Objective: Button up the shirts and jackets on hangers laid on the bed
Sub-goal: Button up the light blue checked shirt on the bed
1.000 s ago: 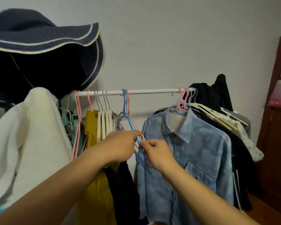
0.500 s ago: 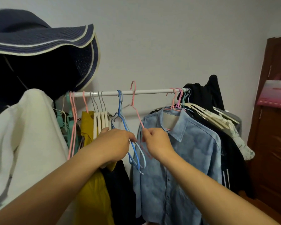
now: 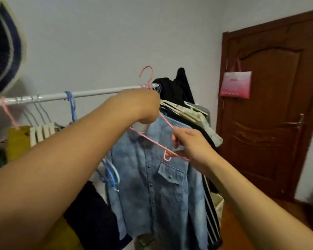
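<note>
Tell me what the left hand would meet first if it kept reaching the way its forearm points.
Probably the hanger hooks bunched on the white rail, just beyond the left hand, then the black garments behind them. Depth is unclear, since the hand hides its own fingers.

The rail (image 3: pixel 90 94) looks like smooth white-coated metal with a dull sheen, and the pink hanger (image 3: pixel 152 139) pinched by the right hand (image 3: pixel 190 147) is thin, smooth plastic-coated wire, as is the blue hanger (image 3: pixel 71 105) at the rail's 6 o'clock. The denim shirt (image 3: pixel 155 186) is soft, matt, mottled blue cloth with small dark glossy snaps, and the hat (image 3: pixel 2 51) at 10 o'clock shows a coarse woven texture. At 3 o'clock the door (image 3: pixel 271 114) is dark varnished wood with a low gloss and a metal handle, and the pink bag (image 3: pixel 236 84) hung on it looks like smooth paper.
</note>
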The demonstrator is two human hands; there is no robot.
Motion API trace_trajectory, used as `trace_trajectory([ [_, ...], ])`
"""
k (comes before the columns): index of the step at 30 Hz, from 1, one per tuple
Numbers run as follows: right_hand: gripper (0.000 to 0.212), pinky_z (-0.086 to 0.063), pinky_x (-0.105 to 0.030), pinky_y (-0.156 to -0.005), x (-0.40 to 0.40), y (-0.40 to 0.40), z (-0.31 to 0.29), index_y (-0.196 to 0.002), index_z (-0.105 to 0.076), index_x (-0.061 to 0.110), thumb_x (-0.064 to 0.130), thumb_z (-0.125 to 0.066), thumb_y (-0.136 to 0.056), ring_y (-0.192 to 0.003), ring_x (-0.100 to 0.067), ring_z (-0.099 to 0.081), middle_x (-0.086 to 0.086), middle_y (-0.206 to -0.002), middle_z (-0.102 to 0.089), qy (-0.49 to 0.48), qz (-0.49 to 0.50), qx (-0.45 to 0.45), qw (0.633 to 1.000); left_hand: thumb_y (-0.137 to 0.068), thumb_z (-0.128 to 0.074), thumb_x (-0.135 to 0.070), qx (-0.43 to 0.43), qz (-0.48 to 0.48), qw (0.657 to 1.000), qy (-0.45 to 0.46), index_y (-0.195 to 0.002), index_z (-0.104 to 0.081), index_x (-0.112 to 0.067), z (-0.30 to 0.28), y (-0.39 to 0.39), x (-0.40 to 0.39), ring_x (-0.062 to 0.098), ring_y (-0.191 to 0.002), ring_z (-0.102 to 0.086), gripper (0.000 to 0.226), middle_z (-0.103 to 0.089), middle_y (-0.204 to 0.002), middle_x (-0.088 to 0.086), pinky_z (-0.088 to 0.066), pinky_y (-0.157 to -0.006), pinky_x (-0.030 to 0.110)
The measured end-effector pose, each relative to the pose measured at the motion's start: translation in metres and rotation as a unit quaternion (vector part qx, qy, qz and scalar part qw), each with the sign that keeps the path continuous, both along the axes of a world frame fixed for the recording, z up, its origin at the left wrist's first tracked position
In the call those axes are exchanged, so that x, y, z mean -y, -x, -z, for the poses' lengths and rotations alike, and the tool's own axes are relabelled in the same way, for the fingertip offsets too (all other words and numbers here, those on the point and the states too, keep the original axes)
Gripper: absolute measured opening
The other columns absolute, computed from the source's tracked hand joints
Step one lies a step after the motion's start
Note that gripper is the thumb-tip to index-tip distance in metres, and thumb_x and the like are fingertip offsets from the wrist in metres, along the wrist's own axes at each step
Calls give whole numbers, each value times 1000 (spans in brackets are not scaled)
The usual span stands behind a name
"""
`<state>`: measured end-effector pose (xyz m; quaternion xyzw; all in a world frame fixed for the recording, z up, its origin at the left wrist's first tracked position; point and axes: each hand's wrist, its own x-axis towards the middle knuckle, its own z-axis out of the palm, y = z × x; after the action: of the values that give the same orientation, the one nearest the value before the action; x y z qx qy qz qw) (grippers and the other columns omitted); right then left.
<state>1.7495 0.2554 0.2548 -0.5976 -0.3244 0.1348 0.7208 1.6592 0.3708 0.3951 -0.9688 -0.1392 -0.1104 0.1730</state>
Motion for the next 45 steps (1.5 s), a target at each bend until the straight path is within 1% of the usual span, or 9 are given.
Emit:
trace_trajectory([
  [8, 34, -53, -54, -94, 235, 44, 97, -106, -73, 3, 34, -66, -93, -103, -37, -67, -20, -110, -69, 137, 95, -81, 983, -93, -52, -28, 134, 332, 901, 244, -93, -69, -30, 38, -67, 177, 22, -93, -68, 17, -72, -95, -3, -55, -85, 37],
  [12, 29, -58, -44, -84, 378, 147, 177, -110, -73, 1, 26, -64, -96, -108, -30, -70, -14, -104, -72, 121, 215, -210, 946, -99, -58, -25, 45, 441, 769, 461, -87, -72, -31, 165, 1, 281, 3, -75, -67, 20, -72, -75, -13, -53, -75, 26],
  [16, 26, -51, -47, -90, 495, 309, 269, -110, -68, -4, 18, -62, -96, -105, -33, -66, -16, -95, -66, -1, 353, -327, 877, -100, -59, -20, -136, 404, 732, 532, -91, -75, -24, 311, 57, 399, 3, -74, -68, 19, -74, -78, -7, -57, -84, 34],
  [21, 28, -58, -48, -91, 568, 523, 345, -114, -65, -5, 19, -56, -101, -99, -38, -70, -22, -120, -69, -122, 540, -429, 714, -93, -63, -5, -303, 446, 693, 479, -117, -70, -14, 435, 190, 561, 23, -106, -61, 27, -60, -122, 6, -45, -97, 30],
  [26, 29, -59, -54, -83, 566, 681, 398, -116, -52, -11, 15, -45, -107, -72, -32, -69, -6, -72, -72, -234, 689, -473, 496, -93, -65, -10, -509, 476, 626, 351, -133, -54, -28, 510, 337, 643, 31, -121, -51, 45, -36, -133, 9, -38, -113, 40],
  [32, 25, -63, -35, -68, 515, 831, 438, -107, -60, -6, 14, -45, -107, -77, -29, -74, -20, -84, -72, -322, 796, -451, 242, -98, -61, -19, -637, 557, 514, 142, -131, -58, -26, 563, 444, 701, 14, -66, -57, 33, -47, -132, 11, -42, -53, 18],
  [36, 28, -62, -33, -68, 463, 902, 445, -109, -60, -6, 15, -41, -108, -81, -30, -74, -20, -87, -74, -361, 841, -395, 81, -97, -62, -16, -625, 614, 468, 112, -135, -59, -16, 582, 507, 746, 16, -73, -55, 38, -43, -142, 20, -39, -68, 16],
  [40, 31, -60, -29, -61, 432, 967, 439, -111, -59, -8, 17, -40, -109, -78, -28, -74, -23, -94, -68, -375, 863, -338, -17, -97, -61, -16, -639, 637, 422, 92, -134, -59, -14, 567, 590, 768, 17, -66, -58, 38, -52, -130, 20, -47, -61, 27],
  [45, 25, -62, -36, -71, 441, 1082, 428, -112, -59, -5, 16, -46, -107, -89, -34, -74, -24, -101, -72, -366, 890, -270, -28, -102, -56, -26, -642, 687, 329, 85, -138, -53, -28, 538, 715, 753, 3, -72, -55, 37, -46, -142, 7, -43, -63, 25],
])
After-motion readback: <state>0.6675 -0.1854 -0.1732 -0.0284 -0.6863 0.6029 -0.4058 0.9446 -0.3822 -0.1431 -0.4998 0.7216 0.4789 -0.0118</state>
